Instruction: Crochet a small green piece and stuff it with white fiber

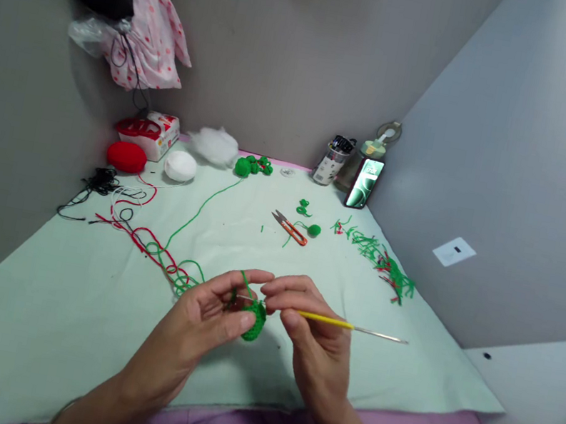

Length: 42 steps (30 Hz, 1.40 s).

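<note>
My left hand (213, 320) pinches a small green crochet piece (254, 323) between thumb and fingers, above the front of the table. Green yarn (245, 282) runs over its raised index finger. My right hand (315, 329) is closed around the yellow grip of a crochet hook (324, 319). The hook's bare metal back end points to the right, and its front end meets the top of the green piece. The exact tip is hard to make out among the fingers. Loops of green yarn (186, 286) lie just beyond my left hand.
Orange-handled thread snips (289, 228) lie mid-table near a small green crochet ball (314, 230). Green and red yarn scraps (384, 258) spread at right. A phone (364, 184) leans on a bottle. Red yarn (127, 157), white yarn (181, 166) and stuffing (214, 145) sit at back left.
</note>
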{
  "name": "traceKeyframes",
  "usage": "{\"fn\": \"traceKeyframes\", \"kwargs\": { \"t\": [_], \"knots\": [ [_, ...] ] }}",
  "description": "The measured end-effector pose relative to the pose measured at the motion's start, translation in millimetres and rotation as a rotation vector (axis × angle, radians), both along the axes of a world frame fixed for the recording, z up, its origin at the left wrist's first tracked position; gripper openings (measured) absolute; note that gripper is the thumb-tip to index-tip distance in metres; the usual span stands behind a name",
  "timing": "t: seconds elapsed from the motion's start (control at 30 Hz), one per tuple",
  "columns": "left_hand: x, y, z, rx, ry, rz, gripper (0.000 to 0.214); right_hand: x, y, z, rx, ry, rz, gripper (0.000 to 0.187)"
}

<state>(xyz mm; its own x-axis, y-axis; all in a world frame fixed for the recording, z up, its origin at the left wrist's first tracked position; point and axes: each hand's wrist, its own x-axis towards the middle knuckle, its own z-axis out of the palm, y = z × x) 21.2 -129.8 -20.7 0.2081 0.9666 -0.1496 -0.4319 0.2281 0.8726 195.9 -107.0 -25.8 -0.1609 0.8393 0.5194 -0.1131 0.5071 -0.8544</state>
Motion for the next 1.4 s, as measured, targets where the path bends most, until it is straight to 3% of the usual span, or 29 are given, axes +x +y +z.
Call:
{"fn": "traceKeyframes", "kwargs": {
  "t": [0.1, 0.2, 0.27, 0.33, 0.4, 0.47, 0.53, 0.77, 1.0, 1.13, 1.4],
  "knots": [
    [5, -1, -3.5, 0.016, 0.027, 0.063, 0.039, -4, -3, -0.1, 0.088, -0.084, -0.061, 0.016],
    [9, -2, -3.9, -0.011, -0.057, 0.107, 0.049, -4, -8, -1.6, 0.352, -0.323, -0.208, 0.024],
    [10, -1, -2.7, -0.093, -0.156, 0.063, 0.054, -2, -10, -2.5, 0.479, -0.419, -0.251, 0.030],
    [7, 1, -0.7, -0.184, -0.243, 0.002, 0.053, 0, -8, -2.7, 0.410, -0.344, -0.219, 0.029],
    [4, 4, 1.7, -0.217, -0.278, -0.012, 0.048, 2, -4, -2.3, 0.211, -0.135, -0.164, 0.024],
    [3, 5, 3.9, -0.188, -0.249, 0.012, 0.044, 1, 0, -2.3, 0.030, 0.067, -0.073, 0.020],
    [5, 3, 5.5, -0.126, -0.181, 0.031, 0.041, -2, 3, -2.8, -0.055, 0.149, 0.013, 0.017],
    [4, -6, 4.9, 0.024, 0.031, -0.003, 0.039, -4, 5, -7.6, -0.135, 0.153, 0.024, 0.013],
    [-6, 0, -2.8, 0.035, -0.017, -0.059, 0.051, 1, 6, -9.2, -0.274, 0.214, 0.074, 0.019],
    [-5, 0, 0.3, 0.056, 0.001, -0.030, 0.048, 1, 7, -4.1, -0.272, 0.257, 0.131, 0.020],
    [-5, -5, 9.9, 0.025, 0.079, 0.033, 0.043, 12, 8, -0.3, -0.183, 0.079, 0.149, 0.026]
  ]
}}
